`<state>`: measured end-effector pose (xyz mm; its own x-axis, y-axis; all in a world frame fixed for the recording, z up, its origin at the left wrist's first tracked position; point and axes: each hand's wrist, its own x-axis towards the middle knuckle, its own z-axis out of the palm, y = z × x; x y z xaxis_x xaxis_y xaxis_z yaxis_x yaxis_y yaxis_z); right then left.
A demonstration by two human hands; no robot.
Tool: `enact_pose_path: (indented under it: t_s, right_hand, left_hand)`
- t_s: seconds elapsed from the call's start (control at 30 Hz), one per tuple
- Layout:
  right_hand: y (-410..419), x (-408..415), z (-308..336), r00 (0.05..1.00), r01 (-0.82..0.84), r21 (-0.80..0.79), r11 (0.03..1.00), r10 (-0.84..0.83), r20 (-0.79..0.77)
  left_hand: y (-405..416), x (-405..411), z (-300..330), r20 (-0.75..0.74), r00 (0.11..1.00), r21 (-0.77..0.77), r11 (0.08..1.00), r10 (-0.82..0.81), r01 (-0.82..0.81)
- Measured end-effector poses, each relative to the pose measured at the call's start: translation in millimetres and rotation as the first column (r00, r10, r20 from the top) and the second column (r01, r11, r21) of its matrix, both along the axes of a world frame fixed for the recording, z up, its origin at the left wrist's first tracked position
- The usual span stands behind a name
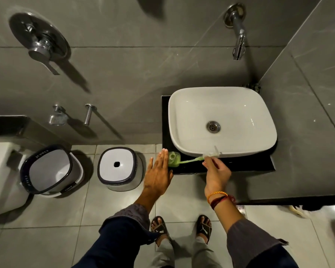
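At the front edge of the black counter [249,167], just below the near rim of the white basin [263,140], lies the thing in hand. It looks like a green long-handled brush [174,159], with its square head at the counter's left corner and its thin handle running right along the basin's foot. The right hand [218,174] pinches the far end of that handle. Thumb and forefinger are closed on it where a clear plastic piece sticks up against the basin rim, and the other fingers curl beneath. The left hand [159,176] hovers flat beside the head, fingers straight and held together, thumb spread. Its tips are just at the green head's left edge; whether they touch it I cannot tell. The step reads as taking the brush up from the counter, or settling it there. To do it well, I judge the pinch should sit nearer the middle of the handle, since a grip at the very end leaves the heavier head to droop and swing. The flat left hand is well placed to steady the head and stop it sliding off the corner toward the floor, where a stool [117,167] and a bucket [46,169] stand. The lift should be level and clear of the basin rim, so the clear piece does not catch on it.
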<state>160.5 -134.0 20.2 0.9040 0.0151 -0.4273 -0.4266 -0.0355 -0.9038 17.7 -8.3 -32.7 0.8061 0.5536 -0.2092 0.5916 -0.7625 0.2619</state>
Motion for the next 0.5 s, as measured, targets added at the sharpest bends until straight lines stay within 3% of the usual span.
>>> enact_pose_path:
  t_s: [0.13, 0.23, 0.37, 0.5]
  right_hand:
    - [29, -3, 21, 0.947, -0.143, -0.065, 0.988, 0.156, 0.282]
    - [43, -7, 23, 0.869, -0.248, -0.151, 0.957, 0.289, 0.403]
    - [52, -16, 14, 0.751, -0.333, -0.347, 0.877, 0.469, 0.464]
    - [63, -26, 0, 0.637, -0.439, -0.516, 0.736, 0.66, 0.399]
  left_hand:
    - [-1, 3, 0, 0.002, 1.0, -0.003, 1.0, 0.023, -0.023]
    - [-2, 4, 1, 0.014, 0.999, -0.019, 0.999, 0.036, -0.036]
    - [-3, 3, 1, 0.007, 0.999, -0.037, 0.999, 0.035, -0.034]
    - [-2, 2, 1, 0.004, 0.999, -0.042, 0.999, 0.035, -0.034]
